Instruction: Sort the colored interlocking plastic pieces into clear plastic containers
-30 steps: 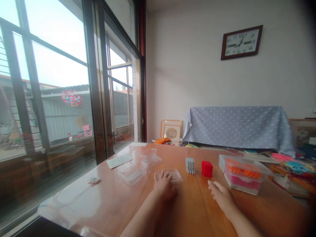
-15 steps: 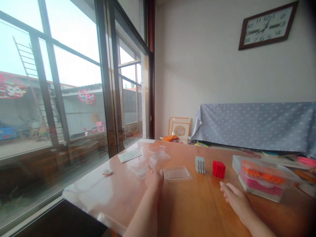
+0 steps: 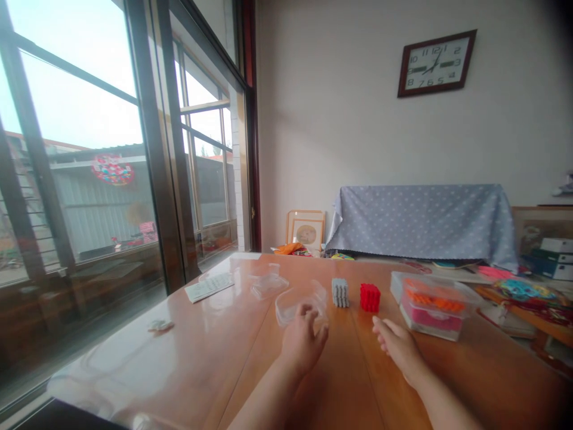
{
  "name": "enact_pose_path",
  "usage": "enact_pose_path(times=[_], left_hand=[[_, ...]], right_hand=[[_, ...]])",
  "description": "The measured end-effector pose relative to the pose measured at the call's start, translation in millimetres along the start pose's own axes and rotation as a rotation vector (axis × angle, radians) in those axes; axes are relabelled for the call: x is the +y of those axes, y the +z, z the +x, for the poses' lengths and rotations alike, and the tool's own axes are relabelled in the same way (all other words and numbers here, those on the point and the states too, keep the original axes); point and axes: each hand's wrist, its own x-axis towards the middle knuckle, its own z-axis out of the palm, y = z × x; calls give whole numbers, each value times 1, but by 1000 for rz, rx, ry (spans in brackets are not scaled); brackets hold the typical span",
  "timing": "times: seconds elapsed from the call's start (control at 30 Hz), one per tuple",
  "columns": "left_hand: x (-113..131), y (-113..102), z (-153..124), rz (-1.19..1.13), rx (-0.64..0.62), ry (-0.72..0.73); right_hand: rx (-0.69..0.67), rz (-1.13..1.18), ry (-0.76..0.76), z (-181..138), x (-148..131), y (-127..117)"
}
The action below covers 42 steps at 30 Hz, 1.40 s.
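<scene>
A clear plastic container (image 3: 286, 307) is near the middle of the table, and my left hand (image 3: 307, 340) has its bent fingers over the near edge. The clear lid that lay there shows poorly through the overlapping plastic. My right hand (image 3: 400, 349) rests by the table surface with fingers loosely stretched and nothing in them. Just beyond its fingertips stands a red block of knobbly pieces (image 3: 369, 298). To the left of that is a similar grey block (image 3: 340, 293).
Further right sits a clear box (image 3: 432, 310) holding orange and pink pieces. Another clear plastic container (image 3: 267, 285), a printed sheet (image 3: 209, 288) and a small pale item (image 3: 160, 326) lie on the left. A window (image 3: 98, 179) borders the table.
My left hand has shifted the clear container rightward, to where the flat lid lay. The view has turned to the right. My right hand stays near the red block.
</scene>
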Motion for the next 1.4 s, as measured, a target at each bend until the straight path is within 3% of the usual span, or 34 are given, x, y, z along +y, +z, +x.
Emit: enact_pose_path(times=[0.1,0.23,0.33,0.43,0.5,0.6,0.67,0.77,0.87,0.97,1.1,1.2,1.4], left_hand=[[16,12,-7,-121,-143,215],[32,16,-18,-170,-309,378],[41,14,-24,-185,-396,439],[47,10,-28,-229,-467,426],[50,7,-28,-282,-446,441],[50,2,-25,-370,-246,480],[46,-1,-20,-385,-81,419],[31,-3,-8,-315,132,194],[8,0,6,-244,228,19],[-12,5,16,-182,169,-97],[-23,15,18,-95,-4,-151],[-24,22,17,-28,-105,-150],[-26,25,18,39,-164,-79]], right_hand=[[29,93,67,0,-9,-3],[131,136,110,7,-14,-15],[166,107,151,13,-11,-24],[118,39,169,15,-9,-30],[69,-21,165,14,-8,-30],[-9,-92,122,9,-11,-27],[-64,-87,77,5,-14,-23],[-126,-41,63,1,-18,-20],[-142,-5,103,-1,-20,-19],[-165,25,111,-1,-21,-21],[-168,38,129,-2,-26,-26],[-157,51,137,-4,-31,-33],[-119,54,104,-5,-31,-40]])
